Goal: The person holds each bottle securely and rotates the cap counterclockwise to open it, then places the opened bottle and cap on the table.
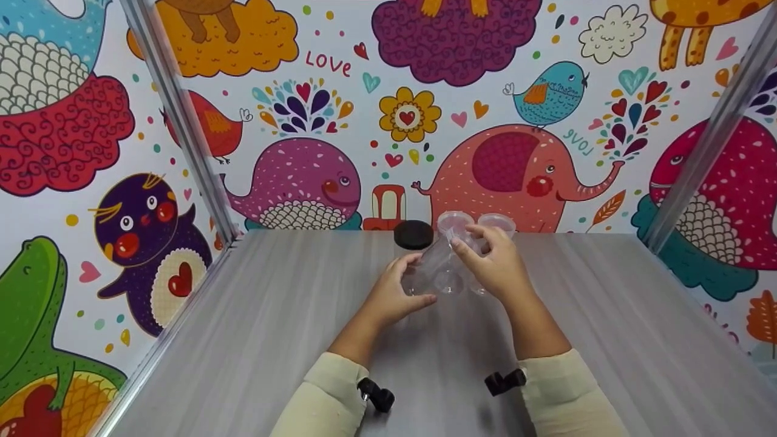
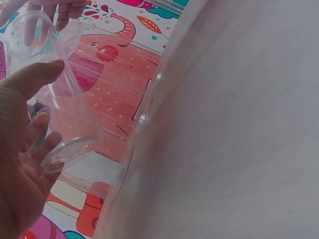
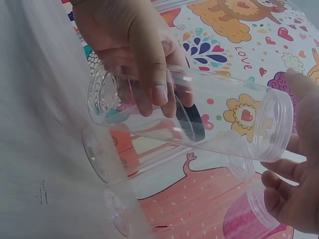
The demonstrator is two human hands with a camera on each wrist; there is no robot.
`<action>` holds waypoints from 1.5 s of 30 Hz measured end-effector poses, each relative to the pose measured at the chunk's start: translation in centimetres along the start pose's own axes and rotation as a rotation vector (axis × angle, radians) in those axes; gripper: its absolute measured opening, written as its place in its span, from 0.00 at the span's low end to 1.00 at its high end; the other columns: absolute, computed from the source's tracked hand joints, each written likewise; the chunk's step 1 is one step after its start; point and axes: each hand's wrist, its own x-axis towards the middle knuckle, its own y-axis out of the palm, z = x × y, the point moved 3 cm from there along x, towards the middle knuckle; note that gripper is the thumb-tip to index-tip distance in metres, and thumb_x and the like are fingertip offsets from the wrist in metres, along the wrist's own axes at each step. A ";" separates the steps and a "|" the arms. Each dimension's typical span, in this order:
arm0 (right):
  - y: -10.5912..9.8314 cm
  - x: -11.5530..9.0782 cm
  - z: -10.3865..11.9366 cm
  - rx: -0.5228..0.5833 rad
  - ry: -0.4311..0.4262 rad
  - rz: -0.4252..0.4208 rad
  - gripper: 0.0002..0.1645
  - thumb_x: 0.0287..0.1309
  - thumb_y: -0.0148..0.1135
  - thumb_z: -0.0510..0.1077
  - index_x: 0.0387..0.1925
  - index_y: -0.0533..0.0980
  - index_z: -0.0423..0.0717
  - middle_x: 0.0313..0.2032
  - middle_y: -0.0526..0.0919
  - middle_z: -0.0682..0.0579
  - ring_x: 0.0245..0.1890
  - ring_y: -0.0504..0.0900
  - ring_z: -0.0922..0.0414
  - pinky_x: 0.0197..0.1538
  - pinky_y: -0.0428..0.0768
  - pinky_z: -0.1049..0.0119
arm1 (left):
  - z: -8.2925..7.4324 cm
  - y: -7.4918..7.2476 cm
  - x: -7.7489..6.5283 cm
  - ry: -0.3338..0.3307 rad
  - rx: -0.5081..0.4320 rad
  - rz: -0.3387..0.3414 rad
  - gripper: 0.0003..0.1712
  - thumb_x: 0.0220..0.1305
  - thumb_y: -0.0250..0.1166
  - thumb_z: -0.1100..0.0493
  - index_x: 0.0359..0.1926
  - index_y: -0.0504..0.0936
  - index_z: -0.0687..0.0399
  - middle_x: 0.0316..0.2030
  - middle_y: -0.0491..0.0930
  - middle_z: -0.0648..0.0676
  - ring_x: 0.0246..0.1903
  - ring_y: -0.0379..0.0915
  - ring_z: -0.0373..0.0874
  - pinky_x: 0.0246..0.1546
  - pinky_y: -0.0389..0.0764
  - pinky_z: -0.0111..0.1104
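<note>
A clear plastic jar (image 1: 434,261), tilted, is between both hands above the table. My left hand (image 1: 391,294) curls round its lower part, with the thumb (image 3: 158,92) on the near side and fingers behind. Near the jar's rim (image 3: 279,127), my right hand (image 1: 495,261) holds on with thumb and fingertips. Behind it stand other clear jars, one with its rim (image 1: 498,223) showing beside the right hand. A round black lid (image 1: 414,234) shows beyond the left fingers; whether it sits on a jar is unclear.
The grey wood-grain table (image 1: 273,340) reaches back to a printed wall panel (image 1: 340,121) with cartoon animals. Metal posts (image 1: 182,121) rise at both back corners. Black wrist mounts (image 1: 376,394) are on the cream sleeves (image 1: 325,394).
</note>
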 end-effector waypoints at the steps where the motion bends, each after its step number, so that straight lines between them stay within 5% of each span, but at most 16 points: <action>1: 0.0 0.0 0.0 -0.003 0.008 0.009 0.45 0.65 0.62 0.77 0.72 0.76 0.55 0.66 0.79 0.44 0.57 0.82 0.44 0.58 0.89 0.43 | 0.0 0.0 0.0 -0.002 0.001 0.000 0.52 0.53 0.83 0.37 0.77 0.68 0.31 0.72 0.74 0.48 0.71 0.72 0.48 0.69 0.81 0.56; 7: 0.2 -0.2 -0.1 0.017 0.018 0.030 0.41 0.66 0.63 0.75 0.70 0.78 0.58 0.69 0.77 0.45 0.59 0.82 0.44 0.62 0.87 0.43 | 0.1 0.1 0.0 -0.006 -0.009 0.014 0.53 0.53 0.83 0.37 0.77 0.68 0.34 0.71 0.74 0.48 0.71 0.72 0.48 0.68 0.82 0.55; 15: 0.4 0.1 0.0 0.121 -0.102 0.016 0.26 0.72 0.64 0.52 0.68 0.81 0.55 0.70 0.80 0.46 0.65 0.81 0.42 0.63 0.86 0.42 | -0.1 0.0 -0.1 -0.001 -0.049 0.034 0.52 0.54 0.83 0.39 0.77 0.68 0.38 0.70 0.75 0.51 0.70 0.74 0.50 0.68 0.82 0.55; 19: 0.5 0.1 0.1 0.170 -0.107 0.030 0.25 0.70 0.61 0.46 0.67 0.82 0.58 0.73 0.78 0.49 0.70 0.78 0.43 0.67 0.83 0.39 | 0.1 0.0 0.0 -0.007 -0.055 0.029 0.53 0.54 0.82 0.37 0.77 0.68 0.39 0.71 0.75 0.51 0.70 0.73 0.50 0.69 0.81 0.55; 27: 0.4 -0.1 0.4 0.238 -0.117 0.050 0.26 0.71 0.55 0.41 0.66 0.82 0.59 0.74 0.76 0.50 0.65 0.80 0.45 0.64 0.84 0.46 | 0.2 0.1 0.0 -0.001 -0.080 0.030 0.54 0.55 0.82 0.38 0.78 0.67 0.43 0.71 0.75 0.51 0.71 0.73 0.52 0.69 0.81 0.57; 32: 0.3 -0.3 0.5 0.253 -0.122 0.051 0.27 0.70 0.55 0.39 0.66 0.82 0.58 0.75 0.75 0.48 0.71 0.76 0.43 0.70 0.80 0.39 | 0.2 0.0 0.0 0.006 -0.080 0.028 0.54 0.55 0.82 0.37 0.78 0.67 0.43 0.71 0.74 0.51 0.71 0.73 0.52 0.70 0.80 0.58; 35: 0.3 -0.1 0.5 0.225 -0.129 0.022 0.25 0.70 0.60 0.43 0.66 0.81 0.55 0.74 0.75 0.48 0.74 0.72 0.42 0.73 0.77 0.36 | 0.2 0.0 0.0 0.001 -0.079 0.026 0.53 0.55 0.82 0.37 0.77 0.68 0.40 0.71 0.74 0.50 0.71 0.73 0.52 0.70 0.79 0.58; 39: 0.1 0.0 0.4 0.076 -0.095 -0.041 0.31 0.69 0.67 0.59 0.69 0.79 0.55 0.72 0.76 0.46 0.71 0.74 0.42 0.69 0.79 0.34 | 0.1 0.1 0.0 -0.010 -0.073 0.029 0.53 0.53 0.83 0.37 0.77 0.68 0.36 0.71 0.74 0.49 0.71 0.73 0.50 0.69 0.81 0.55; 45: 0.1 0.0 0.1 -0.039 0.008 -0.035 0.44 0.64 0.65 0.76 0.71 0.77 0.57 0.67 0.79 0.45 0.61 0.79 0.43 0.58 0.88 0.40 | 0.0 0.1 0.0 -0.006 -0.057 0.030 0.53 0.53 0.83 0.38 0.77 0.69 0.35 0.71 0.74 0.50 0.71 0.73 0.49 0.68 0.82 0.54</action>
